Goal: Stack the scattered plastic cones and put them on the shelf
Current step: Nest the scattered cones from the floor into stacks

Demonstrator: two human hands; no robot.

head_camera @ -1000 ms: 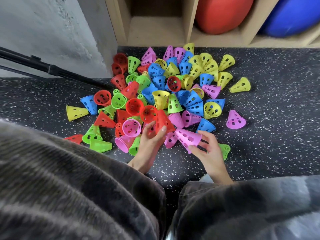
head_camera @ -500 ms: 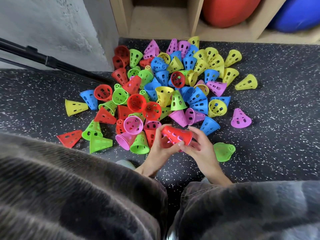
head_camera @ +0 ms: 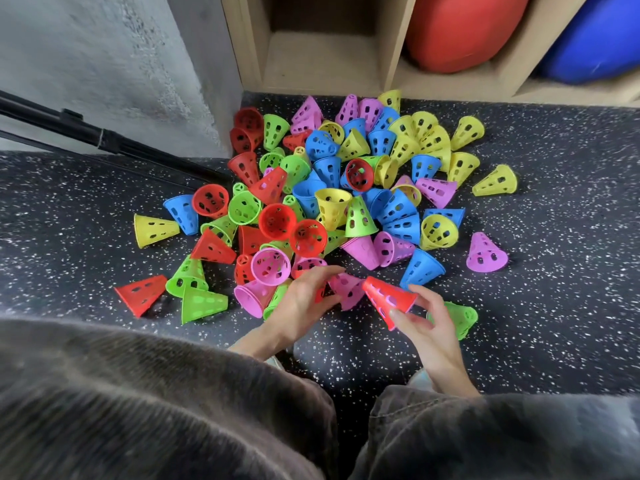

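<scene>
Right fingers (head_camera: 412, 318) curled round red cone (head_camera: 389, 299)

- The red ball (head_camera: 460, 29) and the blue ball (head_camera: 595, 39) in the shelf (head_camera: 391, 46), at the upper right of the frame, are cut off by the top edge.
- The black pole (head_camera: 104, 140) runs out past the left edge.
- The left hand (head_camera: 304, 299) covers part of a pink cone (head_camera: 348, 289); how its fingers lie on that cone cannot be told.
- Low in the frame, the dark sleeves (head_camera: 138, 393) are blurred.
</scene>
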